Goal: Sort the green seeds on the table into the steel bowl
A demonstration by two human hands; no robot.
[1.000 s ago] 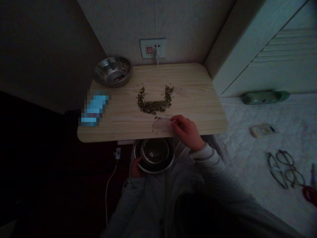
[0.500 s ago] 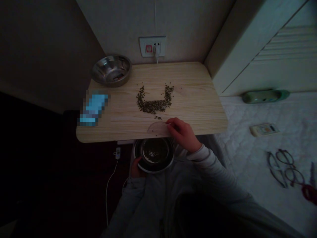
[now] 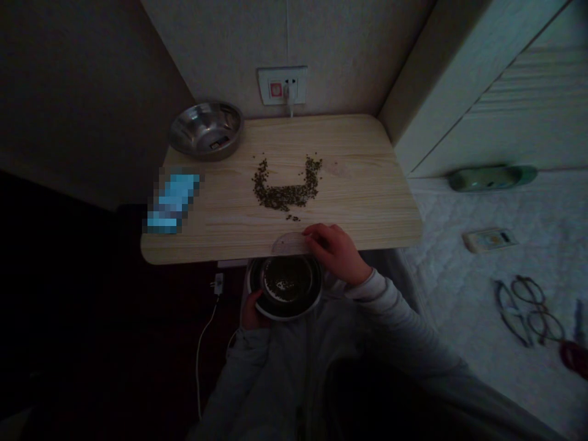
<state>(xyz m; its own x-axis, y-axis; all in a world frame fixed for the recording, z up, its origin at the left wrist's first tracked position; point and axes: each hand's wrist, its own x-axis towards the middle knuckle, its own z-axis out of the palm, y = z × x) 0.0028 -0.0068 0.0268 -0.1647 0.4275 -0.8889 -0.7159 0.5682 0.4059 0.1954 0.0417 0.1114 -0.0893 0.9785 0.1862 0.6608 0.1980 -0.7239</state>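
Observation:
My right hand (image 3: 337, 251) pinches the right end of a clear, half-round protractor (image 3: 288, 243), which lies at the front edge of the wooden table (image 3: 367, 202). Just below that edge, my left hand (image 3: 253, 312) grips the left rim of a metal bowl (image 3: 294, 315). Small dark green beans (image 3: 287, 275) cover the bowl's bottom. Farther back on the tabletop, more beans, probably mung beans (image 3: 285, 197), form a U-shaped band, with a few loose ones in front of it.
A second steel bowl (image 3: 206, 131) stands at the table's back left, behind a blurred-out phone (image 3: 174, 202). The wall socket (image 3: 282, 86) holds a plug. On the bed at right lie a green case (image 3: 491, 177), a remote control (image 3: 491, 239), glasses (image 3: 528, 291) and a red-handled tool (image 3: 574, 358).
My right hand and the protractor have shifted slightly toward the front edge and a little left. The bean band and my left hand with the bowl look the same.

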